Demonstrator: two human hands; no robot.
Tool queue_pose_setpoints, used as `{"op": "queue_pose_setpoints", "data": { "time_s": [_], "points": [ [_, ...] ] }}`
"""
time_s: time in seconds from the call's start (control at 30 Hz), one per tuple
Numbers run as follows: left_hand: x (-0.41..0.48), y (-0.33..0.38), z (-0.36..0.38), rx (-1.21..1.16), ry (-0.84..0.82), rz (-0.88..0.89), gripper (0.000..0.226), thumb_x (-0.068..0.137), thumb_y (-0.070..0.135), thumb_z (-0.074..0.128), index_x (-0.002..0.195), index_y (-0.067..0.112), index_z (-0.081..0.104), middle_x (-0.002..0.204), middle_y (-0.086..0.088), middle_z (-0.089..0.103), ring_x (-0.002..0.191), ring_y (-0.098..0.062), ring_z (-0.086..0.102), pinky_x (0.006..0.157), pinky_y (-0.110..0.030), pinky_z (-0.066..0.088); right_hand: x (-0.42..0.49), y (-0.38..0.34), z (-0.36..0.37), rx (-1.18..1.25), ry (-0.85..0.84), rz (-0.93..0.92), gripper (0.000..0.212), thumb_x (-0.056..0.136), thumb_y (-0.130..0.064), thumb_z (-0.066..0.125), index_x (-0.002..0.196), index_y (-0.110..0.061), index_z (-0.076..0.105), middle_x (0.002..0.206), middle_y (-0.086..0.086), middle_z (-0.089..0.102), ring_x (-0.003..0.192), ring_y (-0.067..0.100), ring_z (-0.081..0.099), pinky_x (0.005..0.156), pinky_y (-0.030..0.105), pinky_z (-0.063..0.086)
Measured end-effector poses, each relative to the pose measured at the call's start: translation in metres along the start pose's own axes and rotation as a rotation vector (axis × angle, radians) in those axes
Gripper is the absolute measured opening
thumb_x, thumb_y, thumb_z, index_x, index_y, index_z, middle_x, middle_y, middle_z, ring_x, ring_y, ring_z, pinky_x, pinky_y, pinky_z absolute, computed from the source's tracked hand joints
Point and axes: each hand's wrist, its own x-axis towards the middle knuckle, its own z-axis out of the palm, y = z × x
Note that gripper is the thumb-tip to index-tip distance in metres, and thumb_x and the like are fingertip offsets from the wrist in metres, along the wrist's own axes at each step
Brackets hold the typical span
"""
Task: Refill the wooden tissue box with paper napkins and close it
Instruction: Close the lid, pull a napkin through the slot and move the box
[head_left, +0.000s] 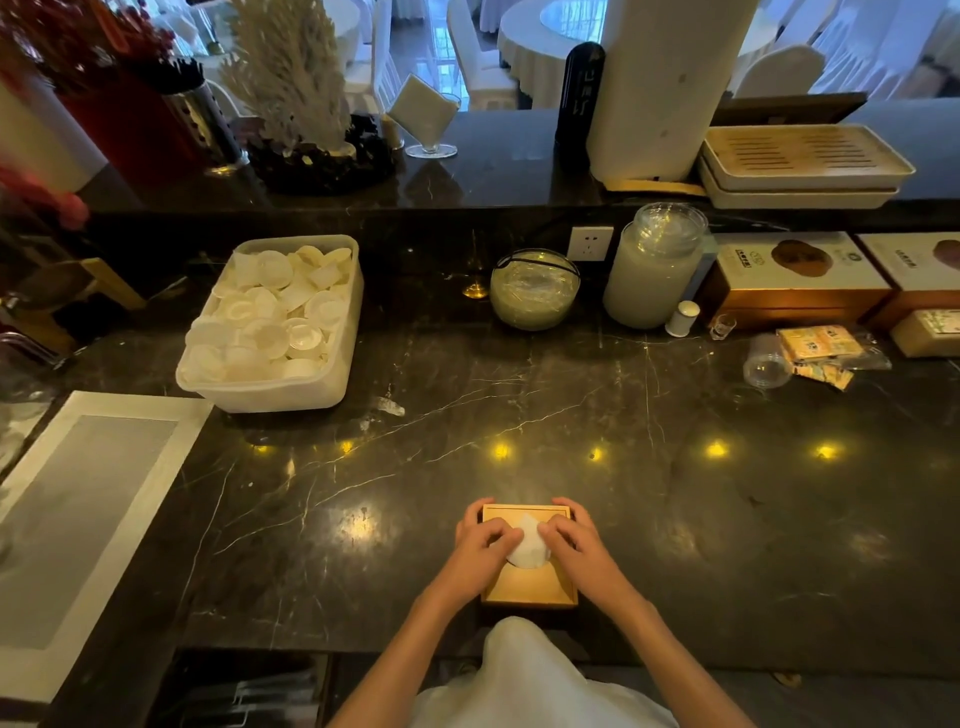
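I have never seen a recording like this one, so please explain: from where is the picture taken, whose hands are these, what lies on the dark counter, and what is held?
There is no machine here. The single picture comes from a camera worn on a person's head, looking forward and down, so the two arms at the bottom are that person's own.

The left hand and the right hand rest on a wooden tissue box near the counter's front edge. Between them they pinch a white paper napkin that sticks up from the top of the box.

Further back on the dark marble counter stand a white plastic tub of small dishes, a glass bowl, a lidded glass jar and some boxes.
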Motion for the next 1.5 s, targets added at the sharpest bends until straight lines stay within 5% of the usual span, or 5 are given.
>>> {"op": "queue_pose_setpoints", "data": {
  "time_s": [0.87,1.0,1.17,1.33,1.5],
  "points": [
    [0.006,-0.011,0.010,-0.020,0.105,0.014,0.046,0.081,0.064,0.048,0.073,0.020,0.060,0.134,0.011,0.036,0.126,-0.015,0.030,0.109,-0.044,0.030,0.010,0.011,-0.002,0.125,-0.033,0.015,0.031,0.099,-0.034,0.050,0.086,-0.010,0.065,0.135,-0.009,0.037,0.117,0.012,0.048,0.099,0.031,0.045],
    [0.006,-0.010,0.009,-0.026,0.078,0.007,0.033,0.092,0.047,0.053,0.069,0.023,0.057,0.136,0.008,0.036,0.129,-0.018,0.029,0.106,-0.039,0.029,0.009,0.008,-0.004,0.130,-0.052,0.033,0.032,0.098,-0.037,0.051,0.086,-0.012,0.067,0.139,-0.006,0.037,0.118,0.012,0.048,0.099,0.032,0.045],
    [0.001,-0.006,0.000,-0.171,0.004,-0.032,0.035,0.096,0.047,0.049,0.103,0.018,0.068,0.142,0.016,0.029,0.129,-0.009,0.032,0.095,-0.022,0.034,-0.001,-0.003,-0.013,0.252,-0.060,0.046,0.040,0.093,-0.043,0.049,0.115,-0.013,0.066,0.141,-0.016,0.036,0.122,0.000,0.044,0.090,0.017,0.043],
    [0.003,-0.012,-0.001,-0.149,0.017,0.000,0.030,0.086,0.053,0.060,0.083,0.024,0.068,0.147,0.012,0.030,0.136,-0.017,0.031,0.114,-0.048,0.032,-0.009,0.003,-0.017,0.196,-0.093,0.011,0.012,0.095,-0.021,0.058,0.091,-0.016,0.068,0.146,-0.014,0.030,0.135,0.006,0.028,0.105,0.027,0.029],
    [0.009,-0.011,0.003,-0.081,0.076,-0.014,0.029,0.095,0.038,0.057,0.086,0.013,0.067,0.141,0.010,0.036,0.134,-0.018,0.032,0.111,-0.044,0.031,-0.009,-0.003,-0.016,0.208,-0.044,0.033,0.015,0.096,-0.022,0.058,0.094,-0.013,0.070,0.144,-0.012,0.033,0.131,0.006,0.030,0.092,0.014,0.033]
  ]
}}
